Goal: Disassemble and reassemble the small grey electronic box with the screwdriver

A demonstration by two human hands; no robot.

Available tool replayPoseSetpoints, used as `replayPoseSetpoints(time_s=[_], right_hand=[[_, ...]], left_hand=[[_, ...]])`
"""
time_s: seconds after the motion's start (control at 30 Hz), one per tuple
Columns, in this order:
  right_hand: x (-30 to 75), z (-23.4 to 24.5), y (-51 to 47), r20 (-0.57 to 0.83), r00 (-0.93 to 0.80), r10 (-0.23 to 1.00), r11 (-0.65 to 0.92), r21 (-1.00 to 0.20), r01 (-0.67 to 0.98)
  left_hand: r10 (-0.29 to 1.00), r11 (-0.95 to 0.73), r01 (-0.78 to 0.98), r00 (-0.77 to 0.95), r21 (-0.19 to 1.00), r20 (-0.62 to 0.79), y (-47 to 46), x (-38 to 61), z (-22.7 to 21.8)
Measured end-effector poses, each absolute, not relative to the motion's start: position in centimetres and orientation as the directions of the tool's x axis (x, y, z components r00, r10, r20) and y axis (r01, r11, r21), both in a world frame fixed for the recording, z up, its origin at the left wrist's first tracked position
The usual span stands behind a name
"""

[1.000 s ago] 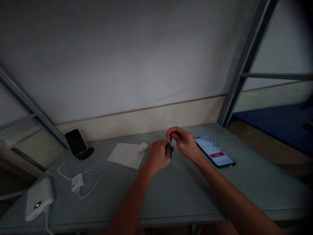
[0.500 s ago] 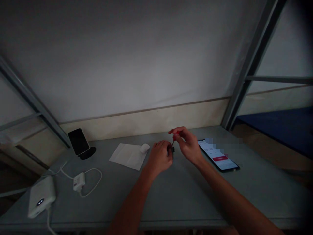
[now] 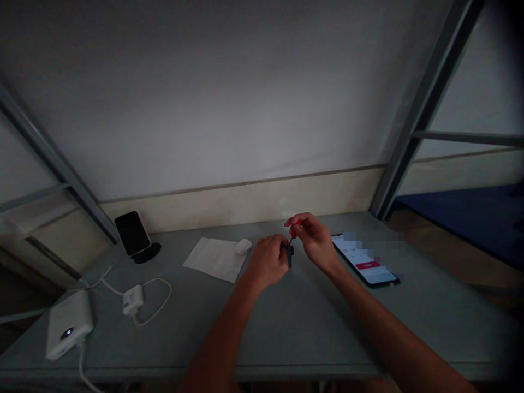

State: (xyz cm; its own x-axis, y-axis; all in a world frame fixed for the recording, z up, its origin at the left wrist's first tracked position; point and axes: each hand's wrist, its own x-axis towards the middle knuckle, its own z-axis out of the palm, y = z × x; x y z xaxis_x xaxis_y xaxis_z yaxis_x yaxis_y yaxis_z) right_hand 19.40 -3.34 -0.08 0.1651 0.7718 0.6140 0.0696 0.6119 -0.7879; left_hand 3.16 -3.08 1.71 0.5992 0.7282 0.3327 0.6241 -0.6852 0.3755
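Observation:
In the head view my left hand (image 3: 268,259) is closed around a small dark object (image 3: 290,255) above the grey desk. Its kind is hard to make out, since my fingers cover much of it. My right hand (image 3: 313,237) pinches the red handle of a screwdriver (image 3: 294,231). The thin metal shaft slants down to the left, and its tip meets the top of the dark object. Left of my left hand lies a white paper sheet (image 3: 213,258) with a crumpled white wad (image 3: 243,246) on its right corner.
A phone with a lit screen (image 3: 366,262) lies right of my right arm. At the left are a dark phone on a stand (image 3: 132,233), a white adapter with a cable (image 3: 133,299) and a white power bank (image 3: 70,326). A wall (image 3: 245,109) rises behind the desk (image 3: 286,338).
The dark object has tilted slightly, so more of its face shows. My right fingers have shifted a little around the red handle. Both hands stay in nearly the same place.

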Motion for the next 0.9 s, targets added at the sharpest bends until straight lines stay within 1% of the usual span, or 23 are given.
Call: replayPoseSetpoints(time_s=[0.33, 0.47, 0.57, 0.67, 0.77, 0.9], right_hand=[[19.4, 0.0, -3.4, 0.631, 0.177, 0.755, 0.617, -0.775, 0.135], [19.3, 0.2, -3.4, 0.64, 0.12, 0.759, 0.618, -0.766, 0.178], [19.2, 0.5, -3.7, 0.646, 0.048, 0.762, 0.631, -0.757, 0.172], [19.1, 0.9, -4.2, 0.654, 0.013, 0.756, 0.641, -0.744, 0.187], [19.2, 1.2, -4.5, 0.69, 0.002, 0.724, 0.661, -0.695, 0.284], [19.2, 1.6, -4.6, 0.778, 0.043, 0.627, 0.701, -0.587, 0.406]], left_hand=[[0.722, -0.692, 0.632, 0.608, 0.349, 0.33, -3.3, 3.2, 1.8], [0.708, -0.706, 0.63, 0.617, 0.324, 0.343, -3.3, 3.3, 1.8], [0.694, -0.719, 0.629, 0.627, 0.295, 0.354, -3.3, 3.3, 1.6], [0.677, -0.733, 0.624, 0.636, 0.271, 0.37, -3.3, 3.4, 1.4], [0.675, -0.733, 0.636, 0.639, 0.239, 0.368, -3.3, 3.4, 1.3], [0.668, -0.735, 0.654, 0.656, 0.177, 0.351, -3.4, 3.5, 1.3]])
